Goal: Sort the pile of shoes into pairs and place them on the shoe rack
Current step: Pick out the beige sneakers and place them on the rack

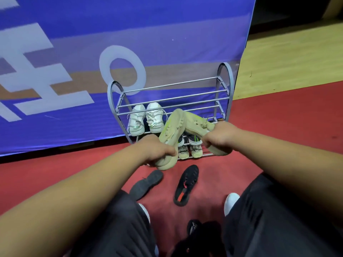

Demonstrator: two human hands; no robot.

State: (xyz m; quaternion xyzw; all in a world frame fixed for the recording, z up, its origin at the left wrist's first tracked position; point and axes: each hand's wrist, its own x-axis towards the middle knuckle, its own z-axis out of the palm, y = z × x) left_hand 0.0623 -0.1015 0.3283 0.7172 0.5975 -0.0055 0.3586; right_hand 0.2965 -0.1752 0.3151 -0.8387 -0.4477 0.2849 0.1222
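A blue banner (130,34) with large white lettering hangs behind everything, its lower edge meeting a red floor mat (278,123); pale wood flooring (297,58) shows to the right. Against the banner stands a grey metal shoe rack (225,84) with arched ends and bar shelves. A pair of white sneakers (146,118) sits side by side on a middle shelf at the left, and a dark-and-cream pair (189,147) sits on the lowest shelf.

In front of the rack, each hand holds one beige knit sneaker. The left hand (157,151) has its grip clenched around the heel of the left beige sneaker (171,127), and the right hand (220,135) has its grip clenched around the right beige sneaker (194,123); the two toes meet up in front of the middle shelf.

On the mat near the person's knees lie a grey shoe (146,183) and a black shoe with red accents (186,184), sole up, apart from each other. More dark shoes (202,236) lie between the legs.
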